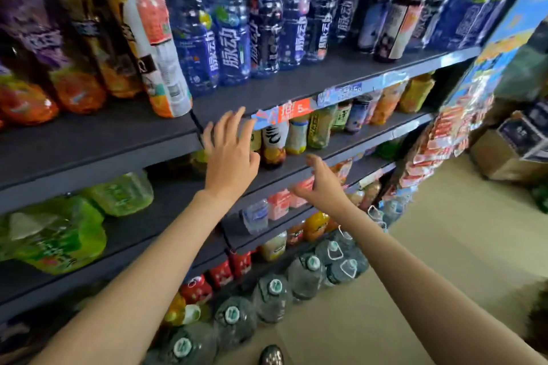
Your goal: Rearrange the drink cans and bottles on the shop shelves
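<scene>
Several dark grey shelves (98,139) run across the frame, with a beige floor (444,261) lower right and big water jugs (272,293) lined along the bottom. Both arms reach toward centre frame: left hand (229,154) fingers spread, holding nothing, right hand (321,184) loosely curled and empty too, both just in front of the small bottles (296,135). Blue bottles (228,38) up top read 脉动, and a red price tag (293,112) shows a 5.

Two hands (229,154), four shelves (296,89)

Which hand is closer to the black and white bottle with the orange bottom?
Left. The left hand reaches just beside the black and white bottle, nearly touching it. The right hand hovers lower, to its right, farther away.
</scene>
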